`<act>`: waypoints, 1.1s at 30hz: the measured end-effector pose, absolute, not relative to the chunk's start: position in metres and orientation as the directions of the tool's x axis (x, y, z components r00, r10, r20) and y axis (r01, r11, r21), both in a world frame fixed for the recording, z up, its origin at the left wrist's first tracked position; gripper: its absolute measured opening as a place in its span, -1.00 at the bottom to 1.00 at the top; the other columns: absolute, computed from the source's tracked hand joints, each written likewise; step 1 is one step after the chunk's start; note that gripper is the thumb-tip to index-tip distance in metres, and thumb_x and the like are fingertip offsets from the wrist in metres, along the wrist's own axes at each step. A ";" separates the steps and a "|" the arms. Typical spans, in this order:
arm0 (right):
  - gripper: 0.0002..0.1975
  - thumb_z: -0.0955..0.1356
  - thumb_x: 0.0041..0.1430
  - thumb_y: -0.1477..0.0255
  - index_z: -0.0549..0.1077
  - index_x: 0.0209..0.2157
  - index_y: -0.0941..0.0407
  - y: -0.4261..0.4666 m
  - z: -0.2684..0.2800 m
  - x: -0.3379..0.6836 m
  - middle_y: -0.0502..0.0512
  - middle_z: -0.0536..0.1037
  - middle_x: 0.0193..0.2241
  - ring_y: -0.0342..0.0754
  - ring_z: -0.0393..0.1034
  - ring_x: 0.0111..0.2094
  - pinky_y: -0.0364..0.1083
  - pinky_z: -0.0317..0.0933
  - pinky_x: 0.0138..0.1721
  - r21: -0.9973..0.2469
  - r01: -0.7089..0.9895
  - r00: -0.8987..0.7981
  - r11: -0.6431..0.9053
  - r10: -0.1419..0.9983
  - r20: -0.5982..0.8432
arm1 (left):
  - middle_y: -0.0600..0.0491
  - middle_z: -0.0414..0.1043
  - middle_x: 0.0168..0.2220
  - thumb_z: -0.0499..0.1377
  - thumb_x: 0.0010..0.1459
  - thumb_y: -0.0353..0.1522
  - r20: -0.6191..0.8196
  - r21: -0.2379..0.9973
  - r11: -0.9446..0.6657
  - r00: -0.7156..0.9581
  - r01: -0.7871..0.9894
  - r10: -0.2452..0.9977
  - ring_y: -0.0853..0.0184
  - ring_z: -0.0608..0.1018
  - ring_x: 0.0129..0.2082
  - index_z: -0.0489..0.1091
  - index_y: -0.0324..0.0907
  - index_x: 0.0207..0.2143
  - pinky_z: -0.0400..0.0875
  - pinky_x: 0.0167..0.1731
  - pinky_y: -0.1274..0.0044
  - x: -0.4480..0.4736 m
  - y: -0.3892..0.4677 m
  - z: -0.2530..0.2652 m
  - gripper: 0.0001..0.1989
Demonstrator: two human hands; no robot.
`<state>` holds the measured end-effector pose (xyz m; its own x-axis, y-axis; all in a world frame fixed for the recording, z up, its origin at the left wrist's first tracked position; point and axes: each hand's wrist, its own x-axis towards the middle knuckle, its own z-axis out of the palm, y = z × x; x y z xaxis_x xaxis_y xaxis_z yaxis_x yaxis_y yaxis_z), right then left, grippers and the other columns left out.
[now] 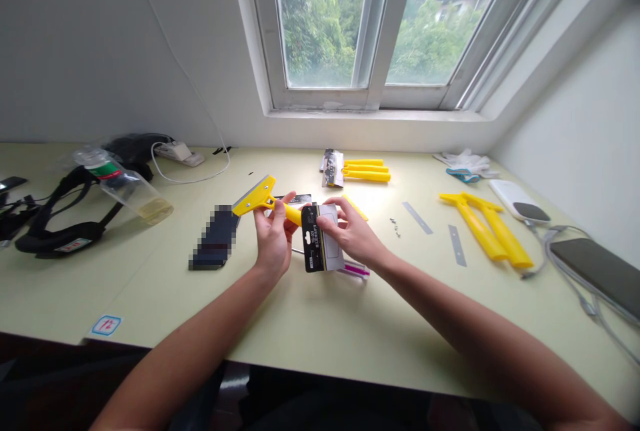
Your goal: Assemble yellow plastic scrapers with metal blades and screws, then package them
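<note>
My left hand (pixel 273 244) is closed around the neck of a yellow scraper (pixel 256 196), whose head with a metal blade and screws points up to the left. In my right hand (pixel 356 232) is a black-and-white packaging card (pixel 314 248), pinched between thumb and fingers. The card hangs in front of the scraper's handle end and hides it; whether the handle is inside the card I cannot tell. Below the card lies a screwdriver (pixel 356 271) with a magenta handle. Another printed card (pixel 299 198) is partly hidden behind my left hand.
Yellow scrapers (pixel 367 171) in printed cards lie near the window. To the right are small screws (pixel 395 227), flat blades (pixel 457 246), yellow scraper handles (pixel 480 224), a white power bank (pixel 517 200) and a dark phone (pixel 597 271). Leftward lie a pixelated dark object (pixel 215 239) and a bottle (pixel 131 188).
</note>
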<state>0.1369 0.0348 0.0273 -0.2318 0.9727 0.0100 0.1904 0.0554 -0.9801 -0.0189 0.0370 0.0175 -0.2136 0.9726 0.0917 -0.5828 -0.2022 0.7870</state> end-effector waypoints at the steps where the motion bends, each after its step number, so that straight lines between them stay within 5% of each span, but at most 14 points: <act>1: -0.48 0.35 0.10 0.03 0.21 -0.03 0.02 0.036 0.027 0.138 0.01 0.48 -0.33 -0.12 0.42 -0.46 -0.19 0.29 -0.60 -0.987 0.160 -0.241 0.022 0.970 -0.017 | -0.08 0.43 0.08 0.26 0.16 -0.20 0.098 0.789 -0.207 -0.215 -0.578 0.972 0.26 0.63 -0.18 0.11 -0.04 -0.13 0.55 -0.18 0.41 -0.019 0.037 0.018 -0.62; 5: -0.49 0.38 0.07 0.01 0.13 -0.16 0.03 0.035 0.029 0.138 -0.01 0.47 -0.39 -0.05 0.46 -0.44 -0.17 0.30 -0.67 -0.997 0.019 -0.201 -0.071 0.977 -0.074 | -0.09 0.44 0.07 0.26 0.15 -0.18 0.142 0.805 -0.236 -0.210 -0.544 0.967 0.23 0.62 -0.14 0.11 -0.03 -0.06 0.53 -0.12 0.35 -0.018 0.036 0.017 -0.58; 10: -0.49 0.45 0.03 0.13 0.14 -0.17 0.04 0.033 0.037 0.143 0.00 0.48 -0.27 -0.08 0.48 -0.31 -0.05 0.45 -0.37 -0.974 -0.194 -0.333 -0.120 0.942 -0.050 | -0.09 0.41 0.10 0.26 0.15 -0.17 0.196 0.822 -0.271 -0.198 -0.500 0.960 0.18 0.57 -0.03 0.12 0.01 0.01 0.49 -0.04 0.30 -0.023 0.037 0.018 -0.54; 15: -0.53 0.53 -0.07 0.29 0.22 -0.28 0.11 0.039 0.035 0.155 -0.02 0.48 -0.38 -0.14 0.43 -0.34 -0.14 0.34 -0.34 -0.999 -0.041 -0.474 -0.019 0.880 0.003 | -0.07 0.41 0.11 0.24 0.18 -0.19 0.181 0.839 -0.188 -0.063 -0.510 0.981 0.16 0.52 0.05 0.17 -0.01 -0.04 0.44 0.01 0.25 -0.027 0.037 0.019 -0.62; 20: -0.56 0.52 -0.03 0.29 0.21 -0.29 0.10 0.045 0.035 0.160 -0.01 0.50 -0.36 -0.13 0.44 -0.32 -0.12 0.35 -0.29 -0.975 -0.218 -0.367 0.053 0.921 0.132 | -0.22 0.34 0.15 0.26 0.12 -0.10 0.284 0.880 -0.156 0.235 -0.448 0.930 0.00 0.37 0.18 0.31 -0.19 0.03 0.30 0.14 0.23 -0.032 0.035 0.017 -0.48; 24: -0.52 0.50 0.00 0.30 0.18 -0.17 0.02 0.048 0.044 0.166 -0.10 0.50 -0.43 -0.18 0.42 -0.45 -0.16 0.32 -0.38 -0.930 -0.346 -0.223 0.121 0.953 0.207 | -0.16 0.17 0.28 0.11 0.19 -0.01 0.348 0.820 -0.188 0.210 -0.541 0.914 0.04 0.26 0.26 0.20 -0.10 0.20 0.21 0.19 0.20 -0.036 0.037 0.021 -0.39; 28: -0.37 0.50 -0.02 0.26 0.17 0.03 -0.03 0.050 0.060 0.177 -0.09 0.51 -0.43 -0.17 0.40 -0.48 -0.21 0.25 -0.49 -0.944 -0.288 -0.117 0.161 0.973 0.201 | -0.15 0.25 0.21 0.04 0.27 -0.06 0.290 0.865 -0.155 0.224 -0.477 0.931 0.11 0.41 0.13 0.24 -0.09 0.14 0.35 0.04 0.26 -0.036 0.039 0.021 -0.52; 33: -0.35 0.49 -0.05 0.17 0.26 0.04 0.03 0.086 0.090 0.208 -0.04 0.49 -0.42 -0.17 0.39 -0.47 -0.20 0.26 -0.48 -0.968 -0.082 -0.009 0.238 0.971 0.240 | -0.15 0.39 0.02 0.00 0.31 -0.14 0.263 0.931 -0.180 0.237 -0.318 0.935 0.15 0.49 -0.05 0.36 -0.20 -0.04 0.41 -0.08 0.31 -0.033 0.040 0.015 -0.63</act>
